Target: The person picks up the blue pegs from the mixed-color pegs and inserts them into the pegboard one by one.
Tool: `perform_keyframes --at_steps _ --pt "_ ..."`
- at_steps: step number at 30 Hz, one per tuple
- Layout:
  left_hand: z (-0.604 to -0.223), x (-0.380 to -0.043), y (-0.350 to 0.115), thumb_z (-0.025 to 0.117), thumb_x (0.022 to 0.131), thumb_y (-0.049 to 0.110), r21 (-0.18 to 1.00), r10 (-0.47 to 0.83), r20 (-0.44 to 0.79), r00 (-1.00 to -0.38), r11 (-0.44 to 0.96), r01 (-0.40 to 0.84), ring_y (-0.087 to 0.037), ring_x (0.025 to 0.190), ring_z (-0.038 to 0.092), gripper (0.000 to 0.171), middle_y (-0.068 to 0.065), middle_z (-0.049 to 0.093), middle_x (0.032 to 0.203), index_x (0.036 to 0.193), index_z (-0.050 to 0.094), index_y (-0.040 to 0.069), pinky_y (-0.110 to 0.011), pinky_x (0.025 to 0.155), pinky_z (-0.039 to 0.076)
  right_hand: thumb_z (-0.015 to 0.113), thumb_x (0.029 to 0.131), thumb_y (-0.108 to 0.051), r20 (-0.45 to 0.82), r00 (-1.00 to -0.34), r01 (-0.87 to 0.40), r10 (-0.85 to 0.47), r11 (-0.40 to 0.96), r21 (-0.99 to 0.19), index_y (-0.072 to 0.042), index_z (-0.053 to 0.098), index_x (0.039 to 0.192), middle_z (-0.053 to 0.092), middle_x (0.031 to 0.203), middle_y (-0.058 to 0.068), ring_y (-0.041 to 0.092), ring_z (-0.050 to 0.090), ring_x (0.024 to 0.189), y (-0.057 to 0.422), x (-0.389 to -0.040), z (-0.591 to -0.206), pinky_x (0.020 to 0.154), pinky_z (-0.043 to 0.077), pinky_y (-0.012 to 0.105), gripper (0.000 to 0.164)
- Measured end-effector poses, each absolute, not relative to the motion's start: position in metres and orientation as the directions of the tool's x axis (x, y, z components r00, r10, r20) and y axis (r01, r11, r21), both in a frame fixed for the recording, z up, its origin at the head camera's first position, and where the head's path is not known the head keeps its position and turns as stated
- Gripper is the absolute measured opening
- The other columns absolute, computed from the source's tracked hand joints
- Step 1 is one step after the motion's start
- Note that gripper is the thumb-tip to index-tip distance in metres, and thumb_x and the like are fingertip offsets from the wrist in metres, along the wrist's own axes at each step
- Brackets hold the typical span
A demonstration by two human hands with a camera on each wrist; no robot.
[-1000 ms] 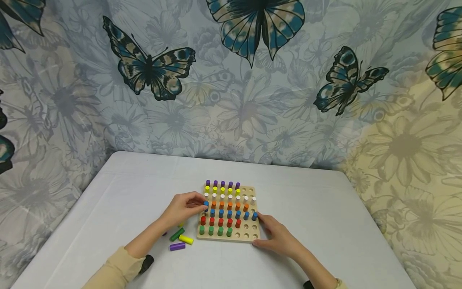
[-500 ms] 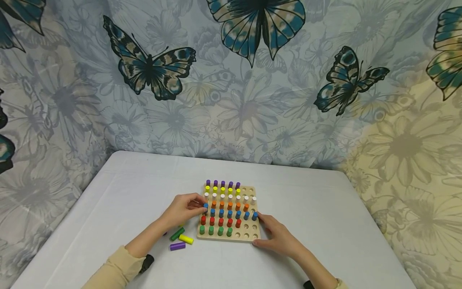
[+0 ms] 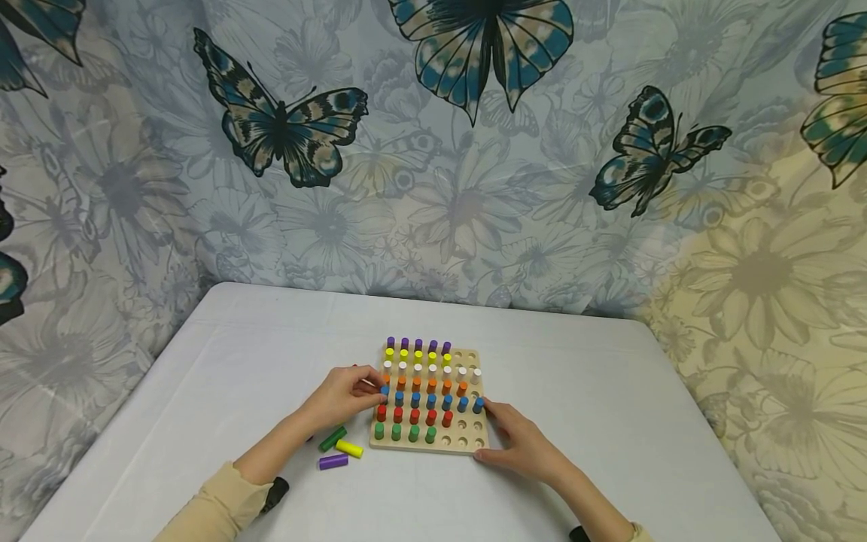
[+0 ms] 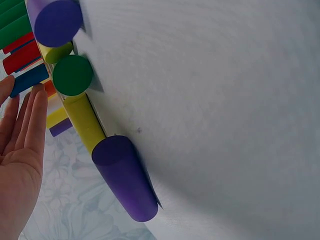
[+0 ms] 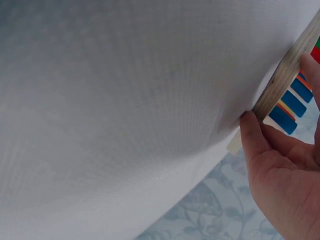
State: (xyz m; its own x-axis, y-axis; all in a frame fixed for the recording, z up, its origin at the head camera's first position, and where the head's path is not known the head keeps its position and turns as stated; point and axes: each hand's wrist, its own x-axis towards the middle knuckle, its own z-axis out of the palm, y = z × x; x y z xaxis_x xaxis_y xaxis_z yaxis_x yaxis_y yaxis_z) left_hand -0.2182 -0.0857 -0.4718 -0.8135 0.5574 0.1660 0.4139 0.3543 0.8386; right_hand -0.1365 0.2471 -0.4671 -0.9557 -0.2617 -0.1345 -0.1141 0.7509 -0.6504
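A wooden pegboard [image 3: 470,434] lies on the table, with rows of purple, yellow, white, orange, blue, red and green pegs standing in it. At the left end of the blue row, my left hand [image 3: 339,397] pinches a blue peg [image 4: 29,80] between thumb and fingertips. The peg's lower end meets the board in the left wrist view. My right hand [image 3: 520,446] grips the board's right side, its thumb near the front corner and its fingers farther along the edge [image 5: 280,82].
Loose pegs lie left of the board: a green peg [image 3: 333,439], a yellow peg [image 3: 349,449] and a purple peg [image 3: 333,462]. Others are partly hidden by the left hand and forearm. A white cloth [image 3: 555,361] covers the table, and a butterfly-patterned backdrop [image 3: 467,196] stands behind.
My left hand has shifted slightly toward the front with the blue peg, which now lines up with the blue row. The right hand and board have stayed in place.
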Motion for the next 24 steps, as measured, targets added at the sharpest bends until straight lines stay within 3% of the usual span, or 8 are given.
perform_keyframes --at_steps 24 --pt "-0.472 -0.2188 -0.0878 0.069 0.092 0.013 0.764 0.615 0.149 -0.775 0.426 0.485 -0.019 0.093 0.068 0.02 -0.012 0.069 0.104 0.107 0.066 0.001 -0.026 0.079 0.056 0.081 0.08 -0.035 -0.126 -0.951 -0.14 -0.283 0.754 -0.642 -0.001 0.037 0.148 0.044 0.144 0.02 0.038 0.047 0.128 0.2483 -0.1382 -0.4667 0.097 0.047 0.046 0.088"
